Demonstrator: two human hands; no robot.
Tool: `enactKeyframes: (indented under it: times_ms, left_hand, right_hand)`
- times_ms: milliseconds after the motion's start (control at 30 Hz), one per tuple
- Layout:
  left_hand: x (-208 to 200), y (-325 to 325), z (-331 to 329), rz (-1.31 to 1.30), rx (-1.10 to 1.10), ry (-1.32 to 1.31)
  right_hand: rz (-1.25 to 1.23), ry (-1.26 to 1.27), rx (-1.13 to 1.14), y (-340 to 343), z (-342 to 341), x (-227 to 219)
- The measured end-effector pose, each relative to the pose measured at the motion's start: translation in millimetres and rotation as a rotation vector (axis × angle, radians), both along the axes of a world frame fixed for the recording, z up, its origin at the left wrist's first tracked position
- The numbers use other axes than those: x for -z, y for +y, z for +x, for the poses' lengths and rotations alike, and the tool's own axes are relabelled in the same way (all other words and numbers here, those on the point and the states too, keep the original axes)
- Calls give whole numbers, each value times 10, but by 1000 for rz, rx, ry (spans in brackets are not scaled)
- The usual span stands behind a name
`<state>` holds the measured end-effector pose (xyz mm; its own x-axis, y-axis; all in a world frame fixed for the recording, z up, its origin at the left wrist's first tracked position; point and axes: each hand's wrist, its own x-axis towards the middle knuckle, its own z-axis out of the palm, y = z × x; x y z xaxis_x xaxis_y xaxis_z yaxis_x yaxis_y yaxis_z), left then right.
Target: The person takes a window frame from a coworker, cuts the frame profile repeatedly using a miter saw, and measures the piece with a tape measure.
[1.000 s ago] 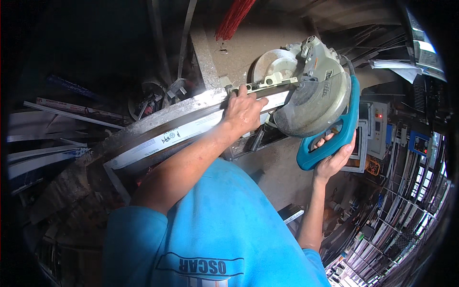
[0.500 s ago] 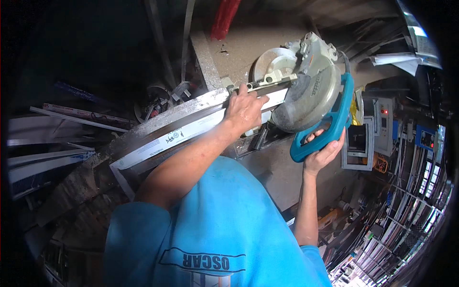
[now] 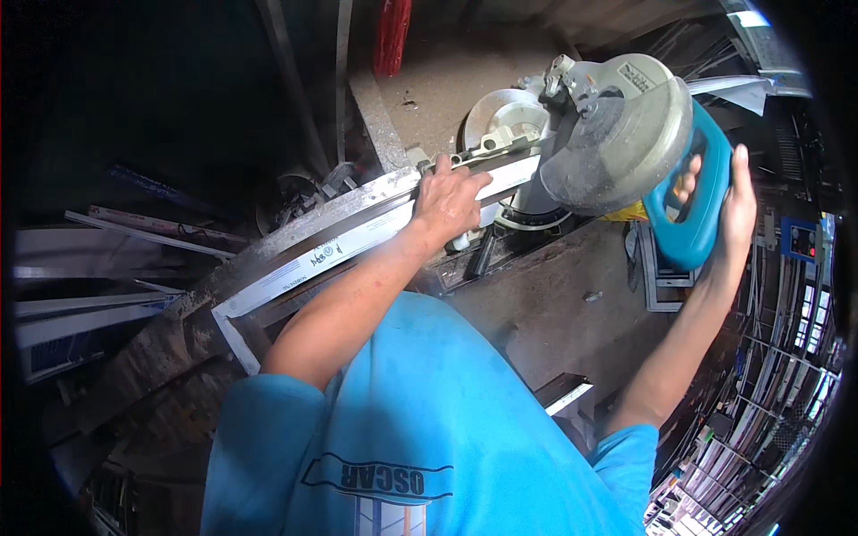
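Observation:
A miter saw [image 3: 630, 134] with a grey-white blade guard stands at the upper right, its head tilted up off its base [image 3: 527, 210]. My right hand [image 3: 735, 214] is closed round the saw's teal loop handle [image 3: 688, 241], with fingertips showing through the opening. My left hand [image 3: 447, 204] holds a long profile with a white printed film [image 3: 357, 239] against the saw's fence [image 3: 500, 143]. Its fingers reach over the top of the profile and the thumb side faces the saw. The profile's right end lies by the blade guard. At its left end, another white-edged piece [image 3: 237, 344] joins at an angle.
A long worn ledge [image 3: 304, 214] runs behind the profile. Loose strips [image 3: 98, 308] lie at the left. A red wrapped bundle [image 3: 391, 40] hangs at the top. Racks of long profiles [image 3: 760, 420] fill the right side, below a blue box [image 3: 797, 246].
My right hand has swung the saw head up and to the right, away from the profile. My left hand stays on the profile in nearly the same place.

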<state>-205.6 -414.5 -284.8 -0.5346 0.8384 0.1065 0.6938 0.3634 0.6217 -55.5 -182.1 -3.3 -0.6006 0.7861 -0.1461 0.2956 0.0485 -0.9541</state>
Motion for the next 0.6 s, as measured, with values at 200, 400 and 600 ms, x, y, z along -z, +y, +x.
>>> enactKeyframes:
  times_ms: [200, 400, 600]
  left_hand:
    - [-17, -39, 23, 1, -31, 26]
    - [102, -329, -28, -43, 9, 135]
    - [-10, -813, -27, -232, -41, -96]
  right_hand:
    - [-74, 157, -78, 189, 83, 9]
    - [98, 554, 555, -93, 477, 1143]
    - [-577, 255, 382, -806, 718, 2636]
